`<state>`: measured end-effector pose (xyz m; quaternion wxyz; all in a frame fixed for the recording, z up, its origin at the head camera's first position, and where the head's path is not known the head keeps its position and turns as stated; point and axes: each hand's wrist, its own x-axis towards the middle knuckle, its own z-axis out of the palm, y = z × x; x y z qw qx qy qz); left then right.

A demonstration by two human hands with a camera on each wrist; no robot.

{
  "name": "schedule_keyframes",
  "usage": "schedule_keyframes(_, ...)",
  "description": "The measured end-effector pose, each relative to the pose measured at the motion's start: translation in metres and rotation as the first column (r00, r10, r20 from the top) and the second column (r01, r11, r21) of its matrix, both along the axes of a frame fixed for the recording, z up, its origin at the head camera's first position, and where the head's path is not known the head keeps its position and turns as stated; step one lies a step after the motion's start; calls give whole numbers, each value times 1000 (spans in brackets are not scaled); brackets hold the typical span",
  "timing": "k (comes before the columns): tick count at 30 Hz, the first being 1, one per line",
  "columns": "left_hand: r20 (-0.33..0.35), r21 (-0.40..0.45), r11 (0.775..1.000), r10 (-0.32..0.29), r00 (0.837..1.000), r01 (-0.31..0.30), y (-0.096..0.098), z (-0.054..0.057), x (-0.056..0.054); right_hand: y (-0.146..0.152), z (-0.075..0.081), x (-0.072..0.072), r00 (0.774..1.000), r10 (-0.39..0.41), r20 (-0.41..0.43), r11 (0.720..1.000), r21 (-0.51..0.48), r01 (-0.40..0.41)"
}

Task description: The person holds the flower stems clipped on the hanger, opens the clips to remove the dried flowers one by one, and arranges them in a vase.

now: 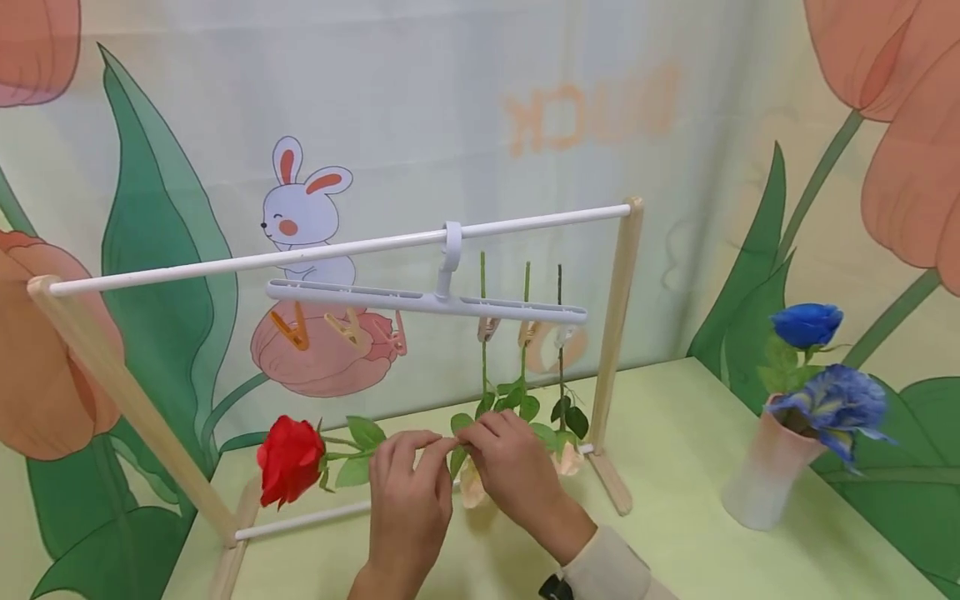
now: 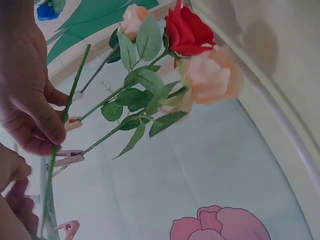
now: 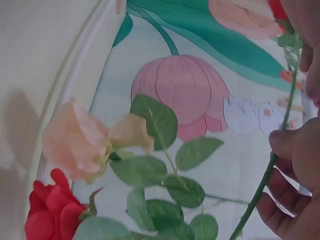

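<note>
A red rose (image 1: 291, 462) is held sideways, its bloom to the left, in front of the hanger (image 1: 427, 302). My left hand (image 1: 411, 500) grips its stem near the leaves. Further along, my right hand (image 1: 517, 475) pinches the stem (image 3: 265, 180) between thumb and fingers; in the left wrist view the cut end rises past this hand (image 2: 30, 95). Behind the hands, flowers hang head down from clips: a peach rose (image 2: 210, 75), another red rose (image 2: 189, 30) and a further peach flower (image 2: 134, 21). In the head view my right hand hides part of them.
An orange clip (image 1: 291, 327), a yellow clip (image 1: 345, 328) and a pink clip (image 1: 396, 333) hang on the hanger's left half. A white rod (image 1: 337, 250) on wooden posts (image 1: 617, 325) carries the hanger. A vase (image 1: 772, 475) with blue flowers (image 1: 808, 325) stands at right.
</note>
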<state>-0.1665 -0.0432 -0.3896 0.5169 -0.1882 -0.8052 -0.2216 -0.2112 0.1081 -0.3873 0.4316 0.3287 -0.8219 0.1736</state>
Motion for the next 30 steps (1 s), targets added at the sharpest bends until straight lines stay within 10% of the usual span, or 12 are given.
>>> schedule_keyframes(5,-85,17,990,-138,987,140,-2,2,-8,23,7,3,995,-26,94,983,-180,43)
schedule_keyframes(12,166,119,990,-99,981,80,-13,-1,-31,72,23,4,966,-47,253,869,-466,165)
schedule_keyframes(18,443,318,943,-238,865,96,-5,14,-51,132,38,9,924,-192,331,748,-560,357)
schedule_keyframes(23,566,433,898,-340,751,80,13,27,-69,188,50,16,806,-281,520,595,-565,572)
schedule_keyframes(26,600,449,891,-354,717,64,23,29,-79,217,55,18,740,-307,599,498,-561,661)
schedule_keyframes(30,617,462,887,-344,707,29,30,33,-91,242,60,12,742,-310,595,431,-608,667)
